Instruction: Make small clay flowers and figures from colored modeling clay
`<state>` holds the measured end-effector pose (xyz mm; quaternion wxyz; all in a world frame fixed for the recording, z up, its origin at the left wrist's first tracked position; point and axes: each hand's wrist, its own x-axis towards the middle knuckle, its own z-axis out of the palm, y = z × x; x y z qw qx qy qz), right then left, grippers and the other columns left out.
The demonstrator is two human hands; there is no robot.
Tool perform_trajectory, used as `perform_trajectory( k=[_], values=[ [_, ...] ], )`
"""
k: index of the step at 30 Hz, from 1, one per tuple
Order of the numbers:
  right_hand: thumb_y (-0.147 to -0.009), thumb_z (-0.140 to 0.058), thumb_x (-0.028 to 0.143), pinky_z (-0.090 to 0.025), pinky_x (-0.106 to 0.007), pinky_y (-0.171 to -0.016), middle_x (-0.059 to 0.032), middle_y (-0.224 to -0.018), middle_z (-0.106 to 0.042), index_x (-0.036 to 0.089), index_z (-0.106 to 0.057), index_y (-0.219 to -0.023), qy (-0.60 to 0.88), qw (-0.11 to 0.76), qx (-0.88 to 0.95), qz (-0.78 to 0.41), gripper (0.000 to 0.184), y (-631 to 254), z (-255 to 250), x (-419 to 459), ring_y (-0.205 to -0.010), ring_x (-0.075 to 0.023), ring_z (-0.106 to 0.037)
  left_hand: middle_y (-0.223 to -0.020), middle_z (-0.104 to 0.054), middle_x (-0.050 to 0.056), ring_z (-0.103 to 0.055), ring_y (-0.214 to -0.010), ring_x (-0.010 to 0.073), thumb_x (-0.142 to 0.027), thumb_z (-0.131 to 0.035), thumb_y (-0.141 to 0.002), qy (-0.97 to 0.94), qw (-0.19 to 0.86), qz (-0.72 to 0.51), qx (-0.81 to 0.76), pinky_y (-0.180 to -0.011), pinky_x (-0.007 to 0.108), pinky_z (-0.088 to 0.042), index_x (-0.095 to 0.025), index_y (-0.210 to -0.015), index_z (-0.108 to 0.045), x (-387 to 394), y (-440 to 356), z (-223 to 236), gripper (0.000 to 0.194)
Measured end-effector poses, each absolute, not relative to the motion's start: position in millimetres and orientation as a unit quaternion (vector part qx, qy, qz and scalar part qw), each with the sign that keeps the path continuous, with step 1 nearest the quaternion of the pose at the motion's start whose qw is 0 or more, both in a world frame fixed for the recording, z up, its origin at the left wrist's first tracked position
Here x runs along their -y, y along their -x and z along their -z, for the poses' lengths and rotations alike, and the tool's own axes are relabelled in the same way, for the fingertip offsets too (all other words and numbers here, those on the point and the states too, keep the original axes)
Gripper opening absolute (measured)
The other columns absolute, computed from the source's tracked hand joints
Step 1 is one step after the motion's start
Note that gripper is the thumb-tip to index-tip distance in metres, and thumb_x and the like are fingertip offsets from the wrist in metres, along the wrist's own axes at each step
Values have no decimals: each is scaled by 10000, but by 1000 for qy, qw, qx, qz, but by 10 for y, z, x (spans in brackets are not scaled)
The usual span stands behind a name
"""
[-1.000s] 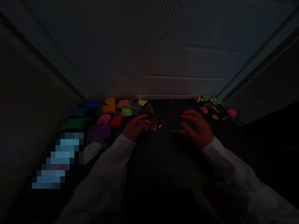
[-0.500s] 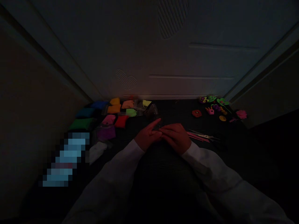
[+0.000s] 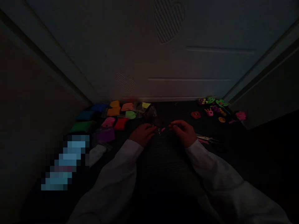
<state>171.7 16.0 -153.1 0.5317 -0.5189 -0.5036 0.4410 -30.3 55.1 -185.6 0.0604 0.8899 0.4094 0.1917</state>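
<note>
Dark brown lump, probably soft clay, at left fingertips

Dark brown lump sits on the dark desk, between the two hands and nearer the left. Small pale bits show at its near edge; too dim to say what they are. Judging by looks: light, soft, dents easily, maybe a bit tacky, not slippery. Best hold is low on the sides with light, flat finger pressure; the pale bits look fragile and could smear or come off, so keep off that edge.

Left hand: fingers narrow, tips at the lump's near-left edge; can't tell if they grip or just touch. Right hand: to the right of the lump, apart from it, thumb and index close together; can't tell if anything tiny is between them.

Small pink piece just right of the lump, apart from both hands. Looks light, soft, easily squashed; pinch by the sides.

Further out: brown clay bag just behind-left of the lump. Coloured clay packets spread left. Scissors and pink strips right of the lump, beside the right wrist. Red round piece behind-right; small finished-looking figures farther right.
</note>
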Motion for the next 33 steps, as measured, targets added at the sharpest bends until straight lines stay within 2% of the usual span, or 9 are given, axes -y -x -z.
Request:
perform_trajectory(
  k=[6, 10, 13, 18, 24, 29, 33],
  values=[
    [-668, -507, 212, -412, -223, -538, 27, -627, -581, 181, -562, -832, 499, 546, 462, -490, 175, -1674, 1546, -198, -534, -77, -518, -923, -621, 105, -553, -847, 202, -276, -396, -797, -896, 2, -161, -413, -758, 328, -440, -127, -970, -587, -556, 229, 1836, 298],
    [-683, -502, 237, -391, -218, -515, 12, -647, -573, 178, -580, -801, 506, 531, 477, -484, 153, -1705, 1588, -223, -549, -84, -507, -885, -628, 108, -563, -814, 213, -229, -372, -786, -890, -6, -133, -435, -727, 336, -438, -129, -923, -582, -580, 212, 1809, 270],
    [-693, -525, 293, -400, -232, -548, 9, -665, -573, 187, -571, -846, 527, 494, 525, -450, 192, -1670, 1648, -210, -584, -96, -505, -850, -614, 93, -564, -793, 190, -216, -387, -761, -852, -18, -184, -490, -698, 290, -437, -145, -868, -564, -549, 190, 1758, 220],
    [-699, -528, 431, -419, -258, -624, -19, -779, -565, 195, -554, -914, 535, 424, 653, -329, 321, -1497, 1683, -136, -664, -113, -510, -725, -594, 42, -556, -639, 140, -264, -429, -752, -780, -48, -302, -547, -591, 231, -421, -162, -804, -539, -393, 99, 1660, 159],
    [-771, -456, 300, -414, -265, -683, -33, -799, -546, 185, -537, -918, 507, 423, 714, -232, 203, -1448, 1534, -67, -739, -130, -503, -705, -618, 45, -569, -631, 135, -250, -442, -767, -811, -80, -350, -462, -578, 225, -414, -146, -808, -550, -234, -2, 1637, 156],
    [-748, -487, 299, -420, -254, -652, -26, -784, -522, 175, -513, -958, 473, 415, 738, -244, 245, -1487, 1437, 6, -700, -124, -496, -713, -636, 53, -584, -653, 140, -228, -452, -764, -830, -101, -343, -428, -582, 229, -423, -146, -812, -549, -204, 4, 1615, 135],
    [-780, -440, 285, -417, -261, -660, -30, -798, -540, 190, -527, -934, 484, 417, 731, -241, 201, -1481, 1454, 5, -717, -129, -503, -716, -646, 53, -589, -659, 145, -249, -457, -767, -829, -119, -338, -430, -588, 236, -431, -148, -809, -558, -196, 9, 1618, 149]
  ],
)
